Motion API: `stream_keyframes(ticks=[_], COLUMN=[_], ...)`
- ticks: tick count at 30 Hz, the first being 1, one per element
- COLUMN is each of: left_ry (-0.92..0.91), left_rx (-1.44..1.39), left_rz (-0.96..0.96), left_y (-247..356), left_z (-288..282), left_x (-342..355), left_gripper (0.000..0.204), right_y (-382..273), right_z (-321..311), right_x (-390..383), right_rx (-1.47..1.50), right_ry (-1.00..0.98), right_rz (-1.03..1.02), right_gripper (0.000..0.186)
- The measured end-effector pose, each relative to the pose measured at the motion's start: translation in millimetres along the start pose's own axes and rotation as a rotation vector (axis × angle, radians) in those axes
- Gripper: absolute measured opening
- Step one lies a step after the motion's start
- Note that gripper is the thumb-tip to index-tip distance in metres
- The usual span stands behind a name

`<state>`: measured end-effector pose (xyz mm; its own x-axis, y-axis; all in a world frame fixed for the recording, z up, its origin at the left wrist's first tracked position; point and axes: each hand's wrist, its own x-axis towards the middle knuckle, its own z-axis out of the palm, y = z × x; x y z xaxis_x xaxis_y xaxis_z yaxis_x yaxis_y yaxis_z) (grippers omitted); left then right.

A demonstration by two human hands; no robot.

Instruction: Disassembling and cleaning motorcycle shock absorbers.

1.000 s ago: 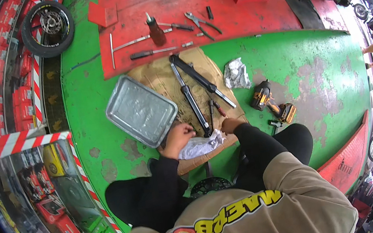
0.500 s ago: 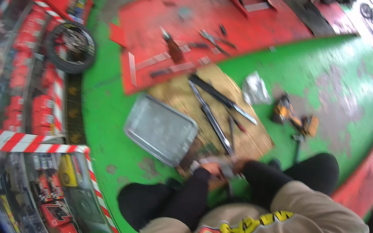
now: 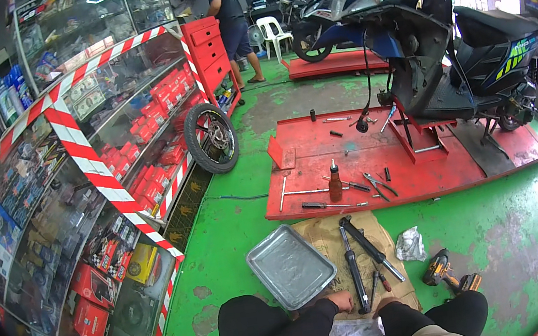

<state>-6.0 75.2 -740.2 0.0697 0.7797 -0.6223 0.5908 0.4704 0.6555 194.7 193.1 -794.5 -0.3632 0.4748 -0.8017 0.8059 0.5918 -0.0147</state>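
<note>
My left hand is closed beside the near corner of a grey metal tray; whether anything is inside the fist is hidden. My right hand rests low by my right knee, its fingers mostly out of sight. Between my forearms lies a whitish rag. Just beyond my hands, two motorcycle fork legs lie on flattened cardboard: one black and silver, the other with a black upper and a bright tube. A red-handled screwdriver and a slim dark tool are near my right hand.
A crumpled whitish bag and a yellow-black cordless drill sit right on the green floor. Ahead, a red lift platform carries tools, a brown bottle and a scooter. Glass cabinets and a wheel stand left; a person stands behind.
The view has tilted up and swung left, bringing in the scooter and the person. My hands, together at the rag before, are now apart, with the rag lying between the forearms.
</note>
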Motion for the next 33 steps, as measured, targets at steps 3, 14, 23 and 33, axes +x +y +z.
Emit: stream_keyframes(ticks=[3, 14, 23, 33], left_ry=[0.190, 0.766, 0.826, 0.724], left_rx=[0.070, 0.070, 0.362, 0.229], left_rz=[0.094, 0.105, 0.418, 0.467], left_y=[22.7, 94.0, 178.9, 190.2], left_z=[-11.5, -60.7, -199.8, -222.5], left_x=[7.5, -38.5, -87.2, -165.0], left_gripper=[0.020, 0.019, 0.028, 0.028], right_y=[1.5, -37.3, -75.4, -100.5], right_z=[-3.3, -69.5, -211.7, -239.6], right_x=[38.4, -40.1, -90.3, -158.4], right_rx=[0.213, 1.997, 2.191, 2.147], right_ry=[0.338, -0.243, 0.055, 0.117], right_rz=[-0.012, -0.348, -1.189, -1.241], right_gripper=[0.046, 0.014, 0.018, 0.019])
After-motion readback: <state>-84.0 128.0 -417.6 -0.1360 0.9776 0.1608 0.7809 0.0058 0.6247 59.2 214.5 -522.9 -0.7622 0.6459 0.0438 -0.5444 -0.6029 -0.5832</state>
